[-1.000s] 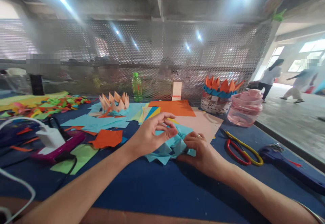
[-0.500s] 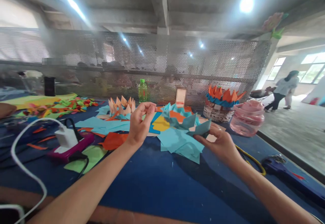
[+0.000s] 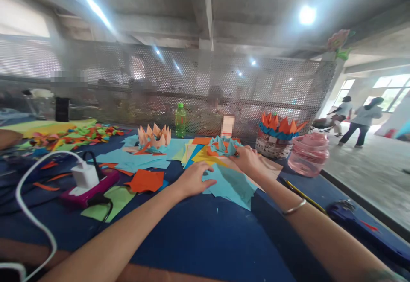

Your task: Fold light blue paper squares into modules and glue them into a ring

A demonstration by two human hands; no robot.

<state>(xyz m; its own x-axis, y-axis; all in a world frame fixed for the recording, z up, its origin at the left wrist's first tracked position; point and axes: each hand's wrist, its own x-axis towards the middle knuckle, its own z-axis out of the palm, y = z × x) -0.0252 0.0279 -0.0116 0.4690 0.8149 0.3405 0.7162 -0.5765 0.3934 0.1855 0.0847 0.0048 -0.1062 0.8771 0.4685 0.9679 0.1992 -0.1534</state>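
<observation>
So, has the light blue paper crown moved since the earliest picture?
Yes, the light blue paper crown has moved forward, nearer to the standing green bottle; the right hand is at its edge.

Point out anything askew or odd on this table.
The blue sheets beside the left hand look untidy, edges unaligned. Further left, a black cord crosses the green sheet, and loose orange strips lie scattered near the purple power strip. No spill shows.

No text can be read; the marking on the green bottle (image 3: pixel 180 122) is too small
</observation>
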